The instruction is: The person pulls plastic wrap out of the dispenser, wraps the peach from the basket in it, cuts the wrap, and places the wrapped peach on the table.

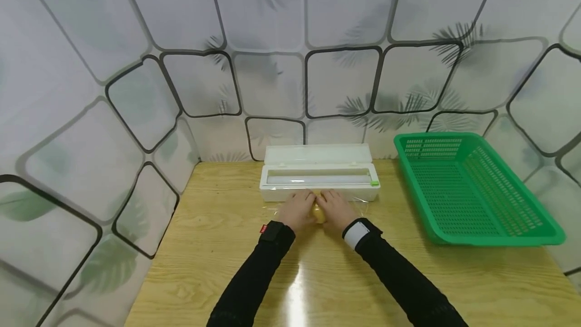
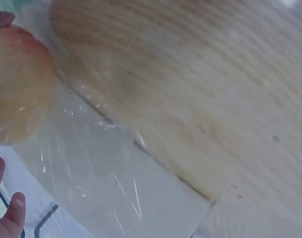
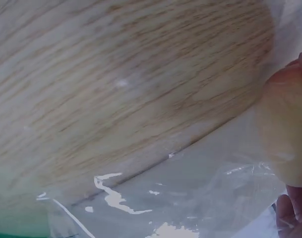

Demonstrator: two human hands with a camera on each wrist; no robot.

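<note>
A yellowish round fruit (image 1: 319, 212) lies on a sheet of clear film (image 1: 358, 209) pulled out of a white film dispenser box (image 1: 317, 179) with its lid up. My left hand (image 1: 298, 209) and right hand (image 1: 336, 208) cup the fruit from either side, close against the box front, and hide most of it. In the left wrist view the fruit (image 2: 17, 84) sits upper left on the film (image 2: 106, 178), with fingertips (image 2: 9, 218) below it. The right wrist view has the fruit (image 3: 287, 129) at the right edge, fingers (image 3: 289, 210) under it and film (image 3: 200, 193) beneath.
A green perforated plastic basket (image 1: 472, 191) stands at the right of the wooden table (image 1: 218, 246). A green cutter slider (image 1: 374, 182) sits at the dispenser's right end. Patterned curtain walls close in the left and back sides.
</note>
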